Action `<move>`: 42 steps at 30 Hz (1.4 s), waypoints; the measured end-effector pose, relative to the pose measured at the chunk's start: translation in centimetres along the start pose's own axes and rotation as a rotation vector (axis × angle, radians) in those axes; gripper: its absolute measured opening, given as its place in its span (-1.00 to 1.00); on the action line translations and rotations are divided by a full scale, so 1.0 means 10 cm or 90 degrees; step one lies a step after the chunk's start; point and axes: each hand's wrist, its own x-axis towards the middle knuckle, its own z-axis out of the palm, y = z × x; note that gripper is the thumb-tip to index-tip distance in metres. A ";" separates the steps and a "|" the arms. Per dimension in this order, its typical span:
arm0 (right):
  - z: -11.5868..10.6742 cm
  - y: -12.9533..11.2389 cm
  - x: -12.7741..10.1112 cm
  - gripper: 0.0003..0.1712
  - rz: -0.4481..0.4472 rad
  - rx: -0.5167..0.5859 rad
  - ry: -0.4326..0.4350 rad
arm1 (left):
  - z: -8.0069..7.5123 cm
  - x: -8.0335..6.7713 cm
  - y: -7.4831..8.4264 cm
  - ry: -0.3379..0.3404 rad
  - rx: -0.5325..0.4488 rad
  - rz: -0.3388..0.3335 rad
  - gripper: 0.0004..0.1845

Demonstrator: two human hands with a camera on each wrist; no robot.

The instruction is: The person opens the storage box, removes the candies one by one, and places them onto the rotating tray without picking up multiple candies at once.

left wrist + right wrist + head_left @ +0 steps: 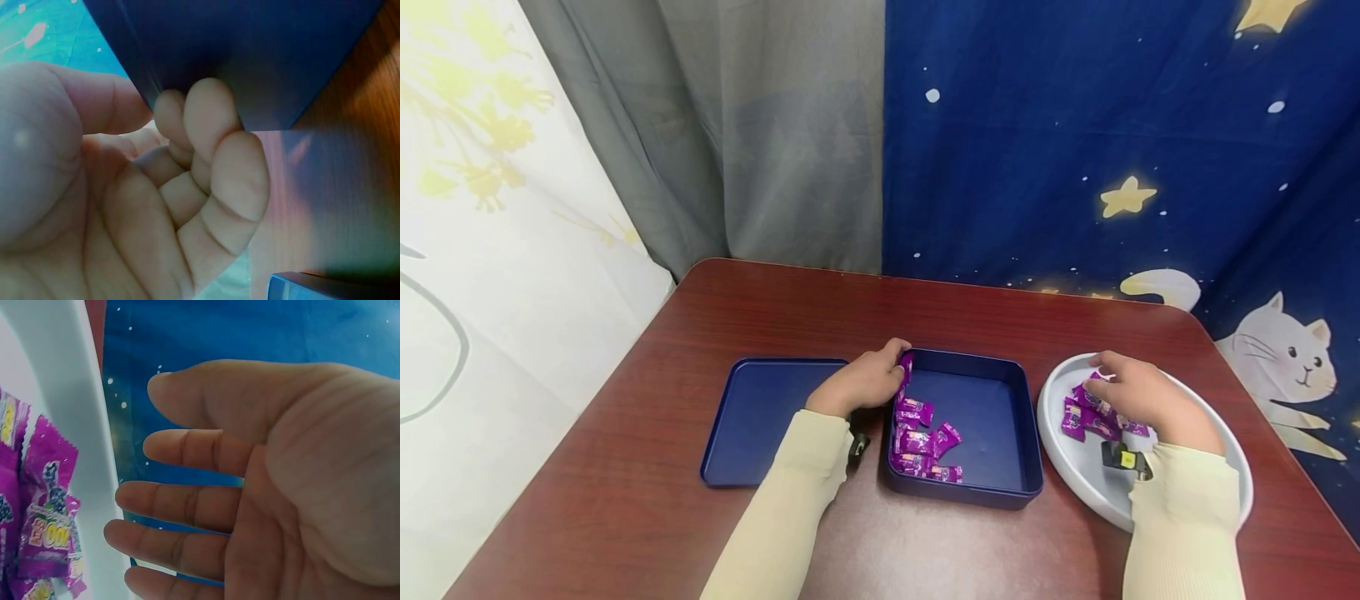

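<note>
My left hand (pixel 868 377) holds the rectangular dark blue box (pixel 985 417) by its far left corner. In the left wrist view, bent fingers (pixel 212 112) touch the outside wall of the box and the thumb lies at its edge. Several purple wrapped candies (pixel 917 442) lie along the left side inside the box. Over the round white tray (pixel 1075 479), my right hand (pixel 1150 398) hovers with spread fingers and an empty palm. A pile of the same purple candies (pixel 44 525) lies on the tray just beyond its fingertips in the right wrist view.
A flat dark blue lid (pixel 760 421) lies left of the box, partly behind the left forearm. Curtains (pixel 1037 150) hang behind the reddish-brown table (pixel 647 483). The white tray stands close to the box's right side.
</note>
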 end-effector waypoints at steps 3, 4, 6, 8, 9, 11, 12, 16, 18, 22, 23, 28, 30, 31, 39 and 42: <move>-0.02 -0.05 -0.01 -0.41 -0.015 -0.006 0.013 | 0.00 0.00 -0.01 -0.001 0.001 0.000 -0.51; -0.02 -0.06 -0.01 -0.41 -0.020 -0.006 0.017 | 0.00 0.00 -0.01 -0.002 0.001 0.001 -0.51; -0.03 -0.08 -0.01 -0.41 -0.031 -0.004 0.025 | 0.00 0.00 -0.01 -0.002 0.000 0.001 -0.51; -0.04 -0.11 -0.01 -0.41 -0.039 -0.003 0.030 | -0.01 0.00 -0.01 -0.003 0.000 0.003 -0.51; -0.04 -0.12 -0.01 -0.41 -0.042 -0.002 0.032 | -0.01 0.00 -0.01 -0.003 0.000 0.003 -0.51; -0.04 -0.14 -0.01 -0.41 -0.046 -0.001 0.035 | -0.01 0.00 -0.01 -0.004 0.000 0.004 -0.51; -0.04 -0.15 -0.01 -0.41 -0.048 -0.001 0.037 | -0.02 -0.01 0.00 -0.005 0.000 0.004 -0.51; -0.01 -0.18 0.00 -0.44 -0.062 0.000 0.047 | -0.02 -0.01 -0.01 -0.005 0.000 0.004 -0.51; 0.00 -0.19 0.01 -0.45 -0.069 -0.002 0.050 | -0.02 -0.01 -0.01 -0.005 0.000 0.004 -0.51; 0.02 -0.23 0.04 -0.48 -0.083 -0.010 0.056 | -0.02 -0.02 -0.01 -0.005 -0.003 0.006 -0.51; 0.02 -0.24 0.05 -0.50 -0.088 -0.015 0.060 | -0.02 -0.02 0.00 -0.006 -0.003 0.006 -0.51; 0.08 -0.39 0.12 -0.54 -0.112 -0.033 0.063 | -0.03 -0.02 0.00 -0.004 0.001 0.006 -0.52; 0.11 -0.46 0.14 -0.54 -0.118 -0.036 0.055 | -0.03 -0.02 0.00 -0.004 0.000 0.005 -0.52; 0.13 -0.50 0.16 -0.54 -0.125 -0.039 0.055 | -0.03 -0.02 0.00 -0.003 0.000 0.005 -0.52; 0.29 -0.90 0.18 -0.59 -0.217 -0.057 0.060 | -0.03 -0.02 0.01 -0.003 -0.007 0.012 -0.52; 0.35 -1.06 0.20 -0.58 -0.253 -0.065 0.043 | -0.01 -0.01 0.01 -0.005 -0.008 0.012 -0.52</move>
